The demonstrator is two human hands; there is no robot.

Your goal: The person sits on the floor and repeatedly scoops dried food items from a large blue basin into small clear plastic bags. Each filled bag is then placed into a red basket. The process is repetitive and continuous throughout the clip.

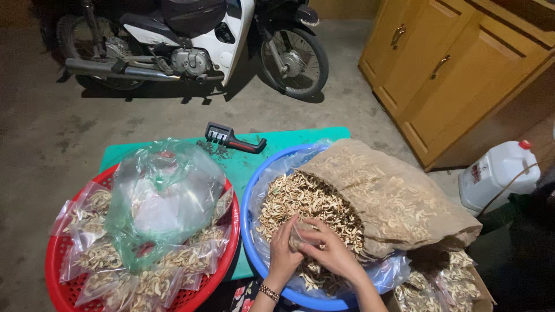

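My left hand [283, 251] and my right hand [330, 249] meet over a blue basin [247, 214] lined with clear plastic and full of pale dried slices [300, 202]. Between the fingers of both hands is a small clear bag [299, 236], partly hidden, with slices in it. A bracelet sits on my left wrist. A large clear sack [393, 199] of the same slices lies tipped into the basin from the right.
A red basket [58, 283] at the left holds several small filled bags and a big crumpled clear bag [162, 199]. A black handheld tool [231, 138] lies on the green mat [272, 138]. A motorbike [191, 43], wooden cupboards [457, 75] and a white jug [500, 173] stand around.
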